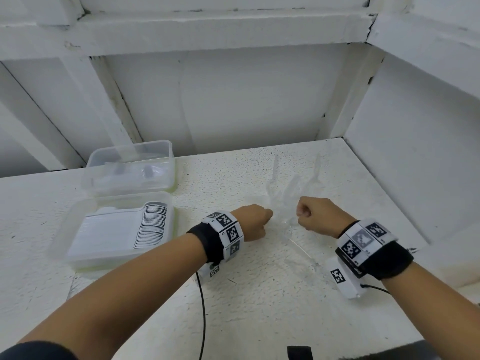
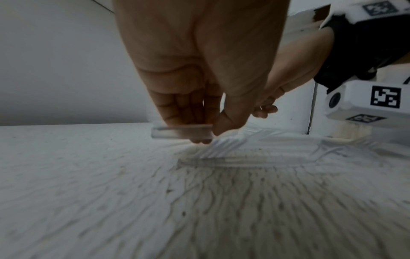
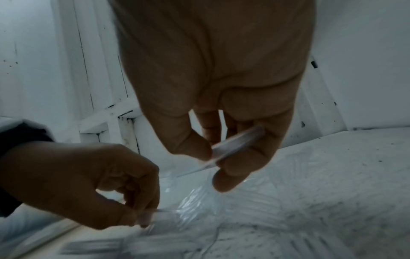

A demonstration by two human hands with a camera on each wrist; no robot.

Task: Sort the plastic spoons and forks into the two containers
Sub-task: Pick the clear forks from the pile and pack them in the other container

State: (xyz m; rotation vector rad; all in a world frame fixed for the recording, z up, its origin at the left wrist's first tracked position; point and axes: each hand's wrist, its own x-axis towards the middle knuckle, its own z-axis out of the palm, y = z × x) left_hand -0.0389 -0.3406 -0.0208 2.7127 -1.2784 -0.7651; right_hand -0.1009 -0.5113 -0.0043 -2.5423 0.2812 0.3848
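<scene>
Clear plastic cutlery (image 1: 288,201) scattered at frame centre on the white table (image 1: 259,294), a handle (image 2: 182,134) pinched by the left hand (image 1: 255,222) and another clear piece (image 3: 235,145) pinched by the right hand (image 1: 315,216), spoon or fork not discernible. Picking-up step apparently in hand, with the near container (image 1: 78,229) at left centre already holding stacked pieces and the far container (image 1: 166,152) just behind it. Next, probably: identifying each piece, then carrying left to the matching box.
</scene>
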